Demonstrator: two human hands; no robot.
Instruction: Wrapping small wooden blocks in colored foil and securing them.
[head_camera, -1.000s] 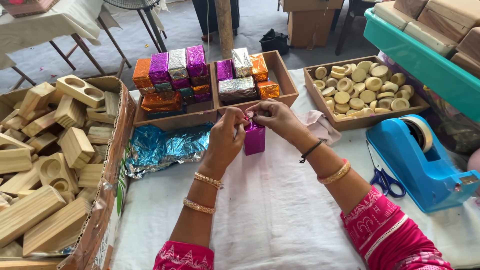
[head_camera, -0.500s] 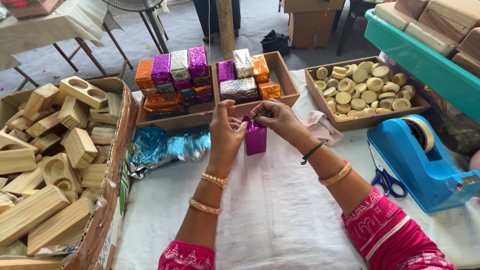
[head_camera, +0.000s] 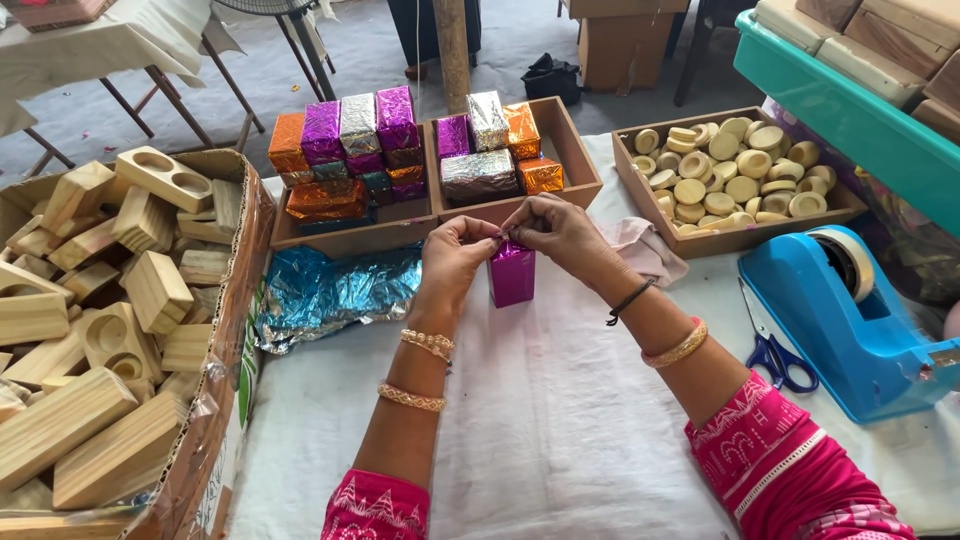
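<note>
A block wrapped in purple foil (head_camera: 512, 275) stands upright on the white cloth (head_camera: 540, 420). My left hand (head_camera: 452, 262) and my right hand (head_camera: 553, 232) meet at its top end, and the fingertips of both pinch the foil folds there. Just behind the hands stand two wooden trays (head_camera: 350, 238) (head_camera: 577, 160) filled with foil-wrapped blocks in orange, purple, silver and green. A crumpled sheet of blue foil (head_camera: 330, 292) lies left of the purple block.
A cardboard box of bare wooden blocks (head_camera: 100, 310) fills the left side. A wooden tray of round wooden pieces (head_camera: 730, 175) sits at the back right. A blue tape dispenser (head_camera: 840, 320) and blue-handled scissors (head_camera: 775, 355) lie on the right, beside a teal crate (head_camera: 850, 120).
My left hand opened away from the block's top half a second ago and has now closed back onto the foil fold. The block stays in place.
</note>
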